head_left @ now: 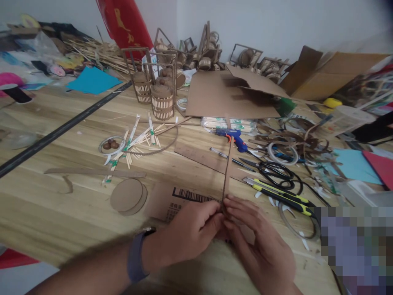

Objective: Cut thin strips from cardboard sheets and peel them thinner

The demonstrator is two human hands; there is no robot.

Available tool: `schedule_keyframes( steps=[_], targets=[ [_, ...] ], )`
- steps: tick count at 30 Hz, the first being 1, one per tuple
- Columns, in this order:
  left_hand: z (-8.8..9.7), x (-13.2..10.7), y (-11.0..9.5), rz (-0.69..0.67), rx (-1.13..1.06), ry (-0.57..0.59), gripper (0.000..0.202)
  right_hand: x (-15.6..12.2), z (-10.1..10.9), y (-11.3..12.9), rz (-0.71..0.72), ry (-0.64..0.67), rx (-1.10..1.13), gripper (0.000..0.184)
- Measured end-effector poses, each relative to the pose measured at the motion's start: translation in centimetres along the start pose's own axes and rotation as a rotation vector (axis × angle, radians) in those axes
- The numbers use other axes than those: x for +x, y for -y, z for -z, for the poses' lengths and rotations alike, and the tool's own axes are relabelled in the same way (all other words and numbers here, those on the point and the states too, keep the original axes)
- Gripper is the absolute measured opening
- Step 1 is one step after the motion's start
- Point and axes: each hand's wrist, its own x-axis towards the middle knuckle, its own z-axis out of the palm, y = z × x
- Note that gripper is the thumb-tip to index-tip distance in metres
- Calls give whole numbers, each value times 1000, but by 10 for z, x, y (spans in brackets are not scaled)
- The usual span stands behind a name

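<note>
Both hands meet at the front of the wooden table, over a piece of printed cardboard (159, 200) with a barcode. My left hand (193, 229), with a watch on the wrist, pinches the lower end of a narrow cardboard strip (227, 176). Against the same end, my right hand (260, 237) presses its fingertips and thumb. The strip stands up from between the fingers and points away from me; its gripped end is hidden. Left of the hands lie two overlapping cardboard discs (127, 196).
Ahead are a blue glue gun (235, 137), a pen (219, 153) and yellow-black utility knives (276, 192). Bamboo sticks (138, 143) lie left of centre. Small lidded baskets with tall handles (162, 100) stand behind. Cardboard sheets (215, 94) and an open box (328, 73) fill the back right.
</note>
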Motion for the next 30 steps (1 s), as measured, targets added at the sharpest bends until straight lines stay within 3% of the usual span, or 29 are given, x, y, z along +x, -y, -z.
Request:
schedule_keyframes(
  steps=[10, 20, 27, 30],
  targets=[
    [1, 0, 0, -90, 53, 49, 29, -7, -1, 1, -99, -62, 77, 15],
    [9, 2, 2, -212, 264, 112, 27, 0, 4, 7, -308, -115, 316, 14],
    [8, 2, -1, -168, 257, 61, 28, -6, 1, 2, -229, -106, 315, 10],
    [7, 1, -1, -175, 298, 39, 28, -11, 2, -2, -205, -78, 270, 29]
  ],
)
